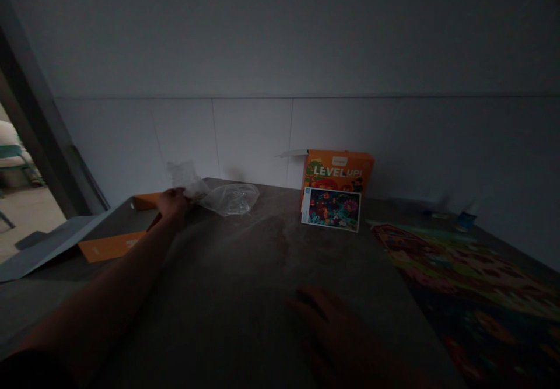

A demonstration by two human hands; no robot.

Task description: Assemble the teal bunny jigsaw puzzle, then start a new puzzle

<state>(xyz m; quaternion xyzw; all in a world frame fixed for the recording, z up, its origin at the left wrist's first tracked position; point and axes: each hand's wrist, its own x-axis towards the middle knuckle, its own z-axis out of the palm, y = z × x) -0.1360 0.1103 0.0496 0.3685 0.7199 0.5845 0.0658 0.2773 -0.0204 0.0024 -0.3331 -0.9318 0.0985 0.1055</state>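
Observation:
My left hand (174,203) reaches out to the far left of the table, its fingers closed on a crumpled clear plastic bag (186,176). A second piece of clear plastic (234,198) lies just to its right; whether the two are joined I cannot tell. Beside my left wrist sits an orange open box (109,249) with a grey inside. Low in the view, my right hand (336,333) hovers over or rests on the dark table (245,284), fingers apart and holding nothing. It is dim and somewhat blurred.
An orange "LEVEL UP!" box (341,167) stands near the wall, a picture card (331,209) leaning on its front. A colourful puzzle-like picture (476,284) covers the right side. Behind it are a small blue item (465,221) and a grey sheet (56,243) lies far left.

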